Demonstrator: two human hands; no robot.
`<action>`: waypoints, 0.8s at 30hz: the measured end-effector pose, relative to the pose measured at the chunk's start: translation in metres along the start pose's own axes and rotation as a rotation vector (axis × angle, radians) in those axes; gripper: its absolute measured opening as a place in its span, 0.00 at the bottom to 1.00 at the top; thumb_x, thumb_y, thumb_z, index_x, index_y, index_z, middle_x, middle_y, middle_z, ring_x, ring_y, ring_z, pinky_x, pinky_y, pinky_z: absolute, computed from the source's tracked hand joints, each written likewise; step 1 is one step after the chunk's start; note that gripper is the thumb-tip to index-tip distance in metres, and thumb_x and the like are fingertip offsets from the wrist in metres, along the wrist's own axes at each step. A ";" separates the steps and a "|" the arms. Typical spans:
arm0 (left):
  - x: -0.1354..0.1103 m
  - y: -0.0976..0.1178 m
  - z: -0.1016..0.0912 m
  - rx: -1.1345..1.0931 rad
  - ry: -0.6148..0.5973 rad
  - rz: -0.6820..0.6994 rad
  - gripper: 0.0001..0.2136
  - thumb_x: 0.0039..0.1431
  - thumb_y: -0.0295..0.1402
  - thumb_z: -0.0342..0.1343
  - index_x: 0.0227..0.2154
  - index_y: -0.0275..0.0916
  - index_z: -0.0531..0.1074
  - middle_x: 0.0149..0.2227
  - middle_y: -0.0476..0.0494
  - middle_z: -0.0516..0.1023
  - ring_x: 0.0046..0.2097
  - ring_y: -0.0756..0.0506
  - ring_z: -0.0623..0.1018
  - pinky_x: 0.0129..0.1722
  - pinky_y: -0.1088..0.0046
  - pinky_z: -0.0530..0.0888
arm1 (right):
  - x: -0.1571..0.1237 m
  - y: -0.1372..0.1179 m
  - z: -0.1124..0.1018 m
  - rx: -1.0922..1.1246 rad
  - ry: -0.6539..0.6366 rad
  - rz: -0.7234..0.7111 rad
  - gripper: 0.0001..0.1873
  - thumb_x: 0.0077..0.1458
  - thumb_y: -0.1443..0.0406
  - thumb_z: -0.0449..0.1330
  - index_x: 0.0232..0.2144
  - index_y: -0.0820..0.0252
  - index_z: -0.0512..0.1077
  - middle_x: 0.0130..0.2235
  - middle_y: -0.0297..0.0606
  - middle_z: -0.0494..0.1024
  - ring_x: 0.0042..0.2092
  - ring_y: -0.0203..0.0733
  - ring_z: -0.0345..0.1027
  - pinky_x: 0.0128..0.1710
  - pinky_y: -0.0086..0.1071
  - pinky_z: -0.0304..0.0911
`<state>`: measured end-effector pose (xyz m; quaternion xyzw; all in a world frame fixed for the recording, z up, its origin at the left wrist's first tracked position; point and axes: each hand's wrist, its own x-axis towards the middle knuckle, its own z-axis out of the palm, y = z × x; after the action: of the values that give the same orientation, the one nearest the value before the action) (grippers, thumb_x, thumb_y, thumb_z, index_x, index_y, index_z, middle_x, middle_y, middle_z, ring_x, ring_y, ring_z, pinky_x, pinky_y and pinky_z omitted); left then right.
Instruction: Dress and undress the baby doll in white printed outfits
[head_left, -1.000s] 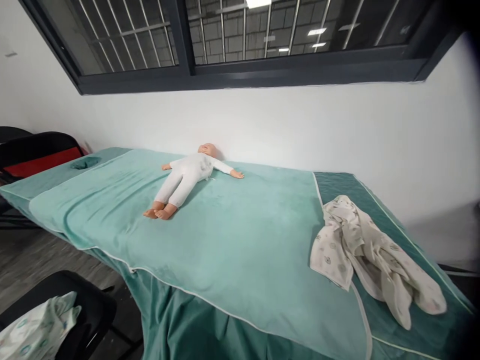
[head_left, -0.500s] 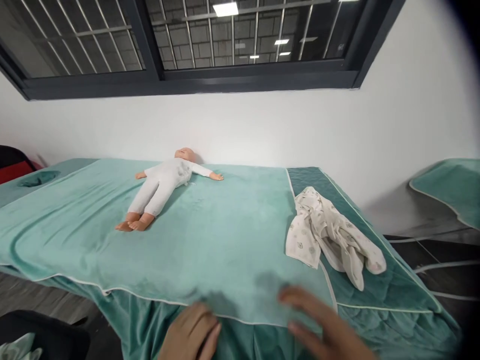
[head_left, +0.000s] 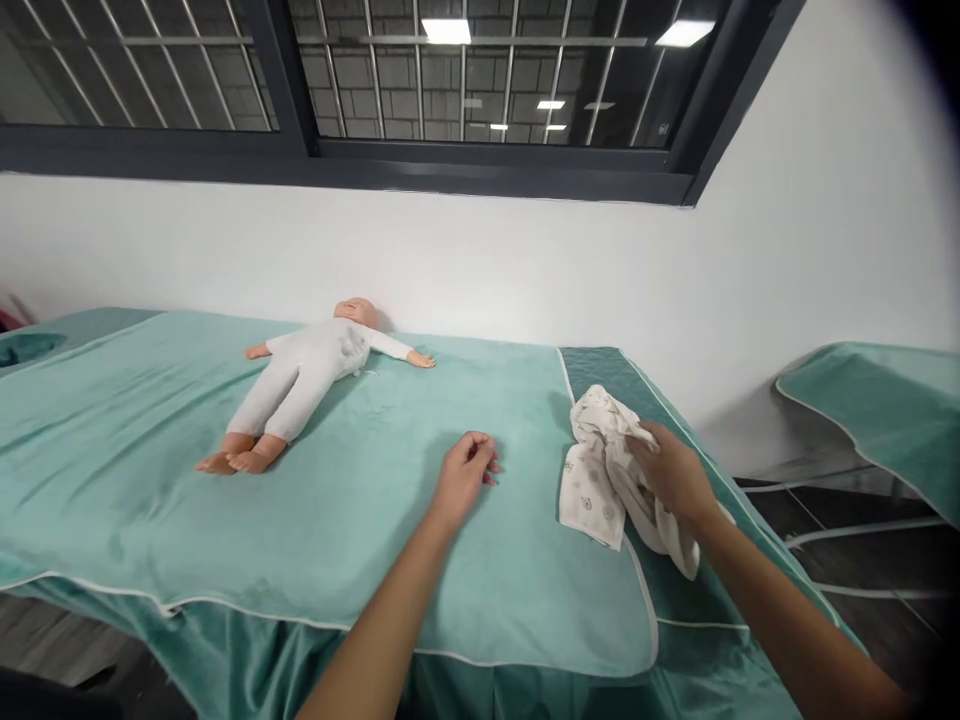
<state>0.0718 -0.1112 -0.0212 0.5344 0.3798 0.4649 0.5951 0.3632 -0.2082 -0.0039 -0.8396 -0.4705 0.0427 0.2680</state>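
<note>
A crumpled white baby garment (head_left: 594, 490) with small printed figures lies at the right side of the bed. My right hand (head_left: 671, 475) grips its right part, fingers closed on the fabric and partly hidden by it. Left of it, my left hand (head_left: 466, 472) hovers over the light green cover, fingers curled in with nothing visible in them. A baby doll (head_left: 311, 375) in a white body suit lies on its back at the left, head toward the wall and bare feet toward me. Neither hand touches the doll.
A light green sheet (head_left: 360, 540) with white piping covers most of the bed, over a darker quilted cover (head_left: 716, 600). A wall (head_left: 480, 265) with a barred window (head_left: 480, 90) borders the far side. Another green-covered surface (head_left: 885, 400) stands at the right.
Both hands have moved forward from the bed's near edge. The right has taken hold of the baby garment; the left has come over the sheet. The view has shifted slightly right.
</note>
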 end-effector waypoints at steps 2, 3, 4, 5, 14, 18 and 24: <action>-0.005 0.001 -0.004 -0.033 -0.073 0.010 0.15 0.55 0.46 0.60 0.32 0.38 0.74 0.33 0.42 0.76 0.31 0.49 0.75 0.27 0.74 0.70 | 0.001 -0.022 -0.008 0.167 0.047 -0.016 0.22 0.58 0.52 0.53 0.49 0.56 0.72 0.40 0.44 0.80 0.40 0.53 0.73 0.39 0.40 0.64; -0.007 0.002 -0.005 -0.040 -0.111 0.011 0.16 0.55 0.46 0.60 0.36 0.37 0.76 0.35 0.41 0.77 0.33 0.48 0.76 0.28 0.74 0.71 | 0.000 -0.038 -0.011 0.247 0.071 -0.053 0.21 0.57 0.52 0.55 0.47 0.56 0.73 0.41 0.43 0.80 0.42 0.52 0.72 0.42 0.39 0.64; -0.008 0.003 -0.006 -0.051 -0.147 0.014 0.17 0.56 0.46 0.60 0.41 0.38 0.76 0.39 0.39 0.78 0.36 0.47 0.77 0.30 0.73 0.72 | -0.001 -0.055 -0.013 0.331 0.067 -0.103 0.20 0.58 0.52 0.55 0.46 0.56 0.74 0.42 0.41 0.79 0.43 0.50 0.72 0.44 0.39 0.64; -0.009 0.005 -0.007 -0.072 -0.178 0.023 0.20 0.56 0.46 0.60 0.48 0.39 0.74 0.43 0.38 0.78 0.39 0.45 0.78 0.32 0.72 0.73 | -0.004 -0.074 -0.014 0.425 0.036 -0.146 0.19 0.58 0.52 0.55 0.45 0.56 0.74 0.43 0.40 0.79 0.44 0.49 0.71 0.45 0.38 0.64; -0.017 0.009 -0.007 -0.489 -0.022 0.085 0.36 0.48 0.35 0.69 0.61 0.47 0.63 0.60 0.40 0.71 0.58 0.40 0.73 0.57 0.64 0.70 | -0.027 -0.178 0.017 0.859 -0.426 -0.469 0.24 0.61 0.48 0.53 0.42 0.60 0.77 0.41 0.37 0.81 0.46 0.47 0.71 0.48 0.36 0.64; -0.010 0.004 -0.010 -0.413 0.117 0.052 0.27 0.47 0.33 0.68 0.52 0.42 0.72 0.53 0.41 0.78 0.51 0.41 0.78 0.52 0.66 0.72 | 0.002 -0.146 0.018 0.960 -0.176 -0.205 0.25 0.58 0.46 0.56 0.42 0.61 0.76 0.37 0.40 0.81 0.42 0.49 0.73 0.42 0.38 0.67; -0.008 0.001 -0.015 -0.442 0.074 0.038 0.18 0.51 0.35 0.65 0.46 0.39 0.76 0.44 0.43 0.81 0.45 0.43 0.79 0.44 0.70 0.73 | 0.016 -0.087 0.000 0.566 0.320 -0.053 0.23 0.57 0.52 0.58 0.50 0.56 0.72 0.51 0.45 0.77 0.52 0.53 0.70 0.53 0.46 0.64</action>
<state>0.0552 -0.1144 -0.0225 0.3807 0.2798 0.5673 0.6745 0.3055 -0.1593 0.0417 -0.7154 -0.4134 0.0323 0.5624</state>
